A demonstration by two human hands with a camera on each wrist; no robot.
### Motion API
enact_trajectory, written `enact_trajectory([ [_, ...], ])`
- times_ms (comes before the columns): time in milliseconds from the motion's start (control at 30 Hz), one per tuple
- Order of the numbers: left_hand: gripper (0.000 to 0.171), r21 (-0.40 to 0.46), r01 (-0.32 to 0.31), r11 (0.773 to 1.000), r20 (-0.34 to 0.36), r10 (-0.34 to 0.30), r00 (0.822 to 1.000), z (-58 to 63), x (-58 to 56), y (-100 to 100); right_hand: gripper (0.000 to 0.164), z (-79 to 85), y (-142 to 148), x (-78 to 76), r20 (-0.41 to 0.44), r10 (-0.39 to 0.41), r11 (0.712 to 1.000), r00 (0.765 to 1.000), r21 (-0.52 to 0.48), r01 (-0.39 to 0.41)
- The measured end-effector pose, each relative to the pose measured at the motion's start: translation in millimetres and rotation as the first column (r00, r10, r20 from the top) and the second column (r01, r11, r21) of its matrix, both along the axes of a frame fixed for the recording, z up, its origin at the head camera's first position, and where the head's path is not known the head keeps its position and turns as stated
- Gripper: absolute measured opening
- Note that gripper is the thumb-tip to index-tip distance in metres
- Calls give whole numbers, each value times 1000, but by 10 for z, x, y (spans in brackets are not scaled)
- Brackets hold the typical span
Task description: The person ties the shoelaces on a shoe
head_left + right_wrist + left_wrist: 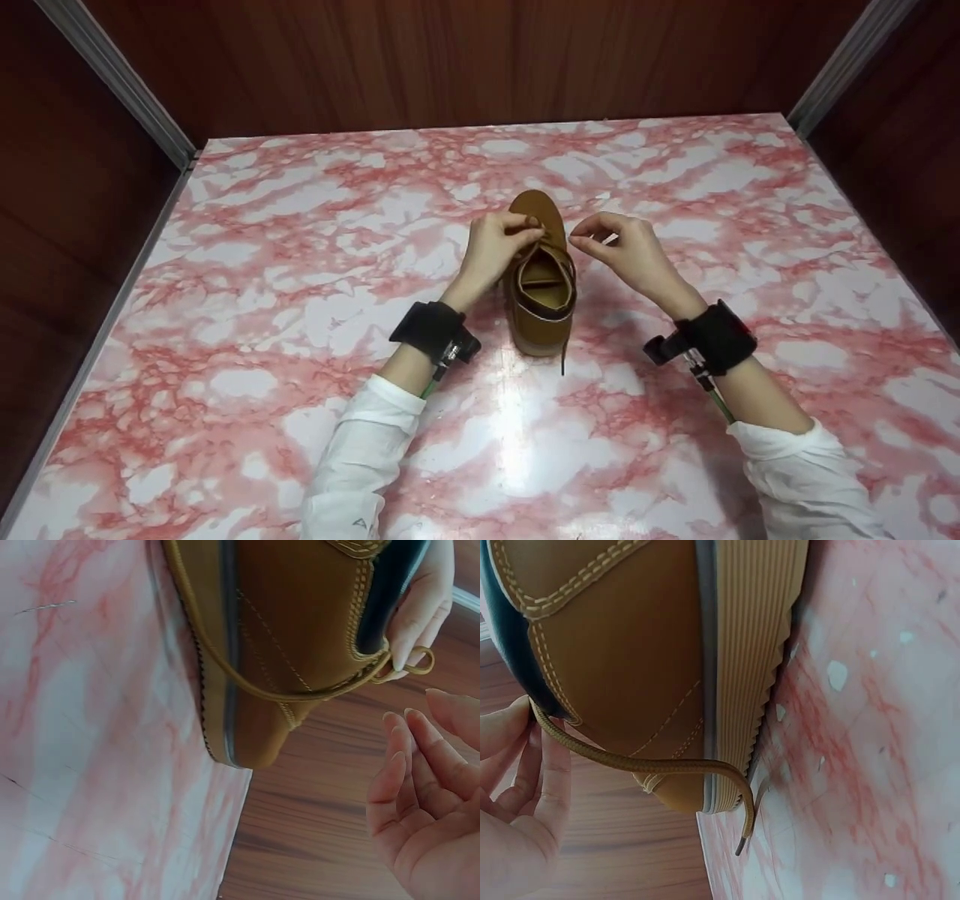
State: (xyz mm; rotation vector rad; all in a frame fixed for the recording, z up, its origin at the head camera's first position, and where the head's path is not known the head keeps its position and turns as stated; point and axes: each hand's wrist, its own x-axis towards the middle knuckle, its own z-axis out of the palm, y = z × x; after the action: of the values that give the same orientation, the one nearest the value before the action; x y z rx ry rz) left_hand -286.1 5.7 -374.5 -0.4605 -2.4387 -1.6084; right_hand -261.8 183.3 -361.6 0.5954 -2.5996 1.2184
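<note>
A tan ankle shoe (540, 330) with a dark padded collar stands upright, its toe pointing away from me. My left hand (491, 244) pinches the brown shoelace (660, 763) between thumb and fingertips at the top of the lacing. In the right wrist view, a small loop of lace (421, 660) sticks out beside the left fingertips, and a long lace end hangs along the side. Beside the shoe, my right hand (626, 251) hovers with its fingers bent loosely. Its thumb stands apart from the fingers (420, 772), with nothing visible between them.
Under the shoe lies a red-and-white marbled tabletop (315, 247). Dark wood-grain panels (465, 60) rise at the back and both sides, with grey metal strips (120, 75) at the corners. A lace tip (563, 367) trails behind the heel.
</note>
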Motion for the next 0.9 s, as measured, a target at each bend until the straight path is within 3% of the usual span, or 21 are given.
enact_trajectory([
  [167, 11, 5, 2, 1000, 8, -2, 1000, -12, -4, -6, 15, -90, -15, -14, 31, -6, 1000, 1000, 16, 6],
  [400, 11, -9, -4, 1000, 10, 4, 1000, -17, -8, -1, 25, -207, -19, -29, 138, 13, 1000, 990, 19, -16],
  [900, 11, 7, 7, 1000, 1, -7, 1000, -4, -2, -2, 22, -298, -26, -61, 216, 12, 1000, 976, -27, -6],
])
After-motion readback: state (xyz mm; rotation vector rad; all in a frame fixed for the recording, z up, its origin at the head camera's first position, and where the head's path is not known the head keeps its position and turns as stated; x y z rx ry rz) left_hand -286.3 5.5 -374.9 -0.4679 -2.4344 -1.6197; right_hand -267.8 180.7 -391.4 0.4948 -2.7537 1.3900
